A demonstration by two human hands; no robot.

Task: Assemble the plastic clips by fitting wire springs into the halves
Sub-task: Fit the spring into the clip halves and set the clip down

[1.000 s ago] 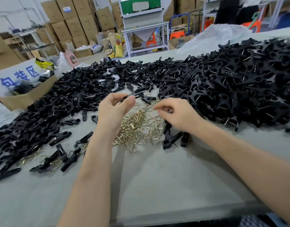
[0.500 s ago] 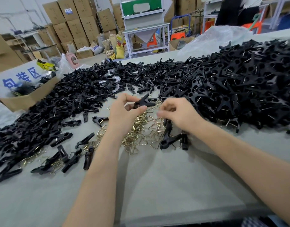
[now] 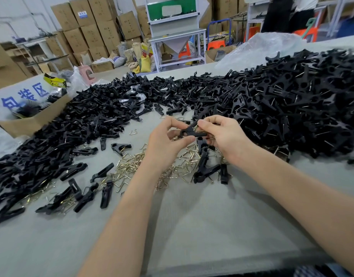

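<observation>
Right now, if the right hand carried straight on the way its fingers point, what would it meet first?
Probably the left hand: the right hand points leftwards across the black clip that both hands pinch, though depth is unclear.

Matt black plastic clip halves point(image 3: 92, 116), shiny brass-coloured wire springs point(image 3: 130, 162).

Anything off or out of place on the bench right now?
Nothing serious. One wire spring lies alone on the table, apart from the spring pile, and loose clip halves overlap that pile's left edge. The left hand and right hand both pinch a black clip. No visible damage.
</observation>
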